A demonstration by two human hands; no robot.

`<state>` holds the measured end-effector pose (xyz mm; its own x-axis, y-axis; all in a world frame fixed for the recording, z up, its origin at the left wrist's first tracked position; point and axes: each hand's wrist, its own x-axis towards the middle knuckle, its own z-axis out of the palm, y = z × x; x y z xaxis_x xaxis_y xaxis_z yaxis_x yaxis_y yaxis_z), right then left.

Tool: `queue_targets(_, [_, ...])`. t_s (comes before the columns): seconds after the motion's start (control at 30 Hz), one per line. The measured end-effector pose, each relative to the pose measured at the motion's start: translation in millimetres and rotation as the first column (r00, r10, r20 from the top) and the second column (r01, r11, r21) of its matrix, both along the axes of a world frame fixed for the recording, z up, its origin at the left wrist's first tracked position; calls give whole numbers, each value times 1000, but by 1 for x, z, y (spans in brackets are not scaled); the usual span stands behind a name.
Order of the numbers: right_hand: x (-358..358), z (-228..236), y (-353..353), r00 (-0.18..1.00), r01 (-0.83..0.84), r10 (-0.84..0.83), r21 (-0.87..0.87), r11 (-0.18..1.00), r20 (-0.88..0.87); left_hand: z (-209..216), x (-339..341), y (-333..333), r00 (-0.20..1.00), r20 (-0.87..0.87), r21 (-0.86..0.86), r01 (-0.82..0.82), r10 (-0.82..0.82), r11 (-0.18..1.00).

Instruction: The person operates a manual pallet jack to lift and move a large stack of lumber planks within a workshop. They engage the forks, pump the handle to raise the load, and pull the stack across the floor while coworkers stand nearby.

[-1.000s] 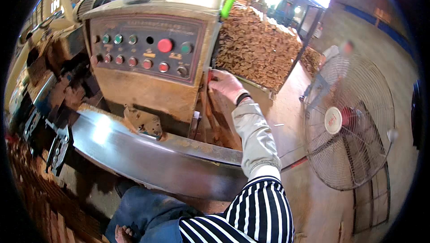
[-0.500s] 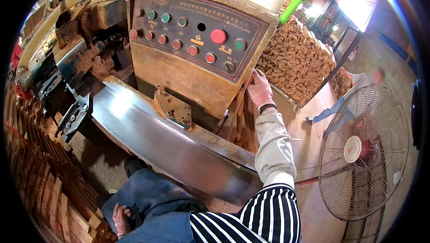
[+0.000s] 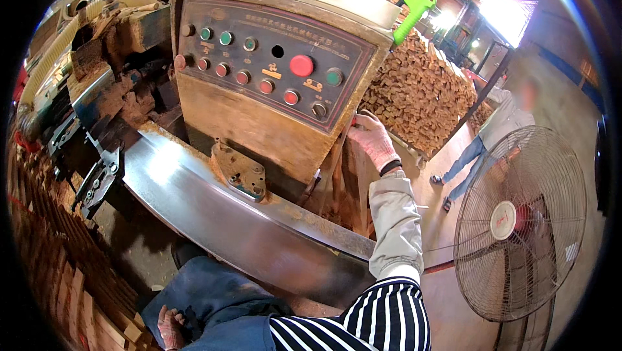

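Sawdust-coated workshop machine (image 3: 259,124) fronts stacked wood blocks (image 3: 421,92); right hand (image 3: 372,138) grips its panel edge, left hand (image 3: 170,326) rests open.

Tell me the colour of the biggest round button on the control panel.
Red. The big button on the control panel shows best in the head view.

Workshop w/ bare concrete floor (image 3: 583,157) — pedestal fan (image 3: 518,221) right, stacked timber (image 3: 421,92) behind, bright daylight opening (image 3: 505,17).
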<state>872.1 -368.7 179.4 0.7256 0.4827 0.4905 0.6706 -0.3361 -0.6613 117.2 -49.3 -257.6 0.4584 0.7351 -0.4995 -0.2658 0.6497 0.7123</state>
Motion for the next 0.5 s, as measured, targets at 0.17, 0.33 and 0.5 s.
queue_targets(0.17, [-4, 12, -11, 978, 51, -2, -236, 970, 207, 109, 57, -47, 982, -178, 76, -53, 66, 996])
queue_targets(0.33, [-5, 8, -21, 884, 242, -96, -271, 932, 458, 128, 73, -65, 965, -257, 122, -26, 57, 992])
queue_targets(0.5, [0, 6, -6, 775, 309, -147, -165, 936, 615, 108, 77, -66, 955, -289, 130, -34, 71, 991])
